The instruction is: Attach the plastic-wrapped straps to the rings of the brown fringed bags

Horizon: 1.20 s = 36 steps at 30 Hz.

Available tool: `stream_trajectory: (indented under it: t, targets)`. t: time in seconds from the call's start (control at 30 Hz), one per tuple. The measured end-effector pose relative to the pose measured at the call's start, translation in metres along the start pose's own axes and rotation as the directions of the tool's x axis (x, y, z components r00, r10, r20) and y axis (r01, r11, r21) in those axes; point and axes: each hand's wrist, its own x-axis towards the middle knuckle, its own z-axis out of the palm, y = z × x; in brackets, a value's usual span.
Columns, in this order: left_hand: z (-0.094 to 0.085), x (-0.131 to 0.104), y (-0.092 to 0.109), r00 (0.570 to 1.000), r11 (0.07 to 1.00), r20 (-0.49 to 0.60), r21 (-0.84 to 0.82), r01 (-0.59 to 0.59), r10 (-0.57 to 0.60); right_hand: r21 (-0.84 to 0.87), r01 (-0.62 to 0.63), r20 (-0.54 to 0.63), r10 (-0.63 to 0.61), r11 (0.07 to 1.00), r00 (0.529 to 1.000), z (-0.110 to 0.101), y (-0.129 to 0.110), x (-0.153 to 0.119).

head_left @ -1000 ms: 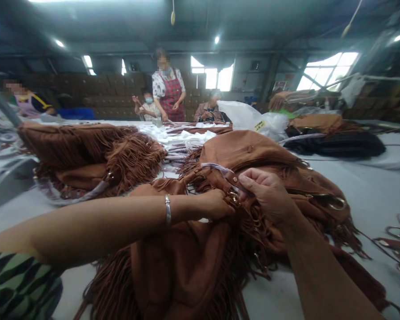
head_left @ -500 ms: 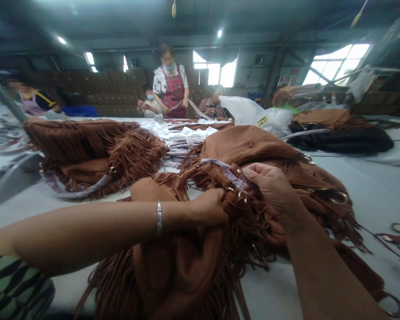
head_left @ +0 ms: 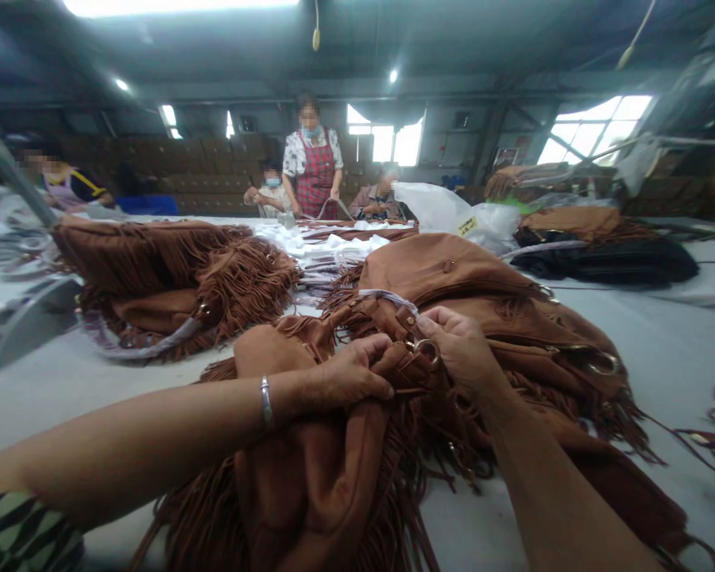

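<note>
A brown fringed handbag (head_left: 310, 469) lies before me on the white table. My left hand (head_left: 354, 369) is closed on the bag's edge, thumb and fingers pinching the brown material beside a metal ring (head_left: 427, 350). Just right of that ring, my right hand (head_left: 458, 345) is closed on the end of the bag's strap, near a brown tab (head_left: 406, 319) with a metal stud. A plastic-wrapped handle (head_left: 387, 295) runs up to this tab. The right fingertips are partly hidden behind the strap end.
Another fringed bag (head_left: 148, 254) rests at the left, and more brown bags (head_left: 453, 270) are piled behind my right hand. Black folded goods (head_left: 613, 258) and a clear plastic bag (head_left: 446, 210) lie farther back. Several people work across the table, one in a checked apron (head_left: 315, 179).
My right hand has shifted slightly left and down with the strap end. My left hand has moved a little left, and the metal ring now shows clearly between the hands.
</note>
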Motion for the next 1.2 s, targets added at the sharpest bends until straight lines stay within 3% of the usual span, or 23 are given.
stream_trajectory:
  t: [0.23,0.47,0.57,0.7,0.87,0.97,1.07,1.13,1.2]
  targets:
    - [-0.003,-0.008,0.013,0.996,0.977,0.077,-0.204,0.056,-0.041,0.013,-0.053,0.154,0.050,0.999,0.987,-0.002,-0.012,-0.008]
    - [-0.005,-0.010,0.019,0.994,0.984,0.032,-0.141,0.113,-0.109,-0.040,-0.073,0.164,0.078,0.997,0.983,0.002,-0.011,-0.008]
    - [-0.005,-0.010,0.018,0.989,0.981,0.073,-0.139,0.138,-0.129,-0.101,-0.052,0.193,0.071,0.994,0.979,0.001,-0.015,-0.012]
    - [-0.012,-0.010,0.018,0.956,0.975,0.197,0.069,0.209,-0.219,-0.344,0.084,0.378,0.056,0.935,0.924,-0.007,-0.024,-0.018]
    - [-0.020,-0.011,0.017,0.945,0.943,0.221,0.284,0.173,-0.240,-0.526,0.256,0.523,0.071,0.811,0.849,-0.014,-0.030,-0.022]
    - [-0.024,-0.014,0.019,0.902,0.936,0.293,0.251,0.247,-0.316,-0.500,0.250,0.593,0.118,0.830,0.796,-0.011,-0.031,-0.026]
    - [-0.035,-0.020,0.027,0.821,0.913,0.400,0.195,0.359,-0.408,-0.449,0.224,0.654,0.146,0.865,0.742,0.001,-0.027,-0.028]
    - [-0.048,-0.024,0.036,0.768,0.882,0.436,0.203,0.424,-0.470,-0.387,0.178,0.660,0.137,0.905,0.739,0.014,-0.021,-0.028]
    - [-0.062,-0.027,0.046,0.733,0.852,0.436,0.302,0.428,-0.523,-0.295,0.044,0.635,0.161,0.955,0.755,0.029,-0.013,-0.028]
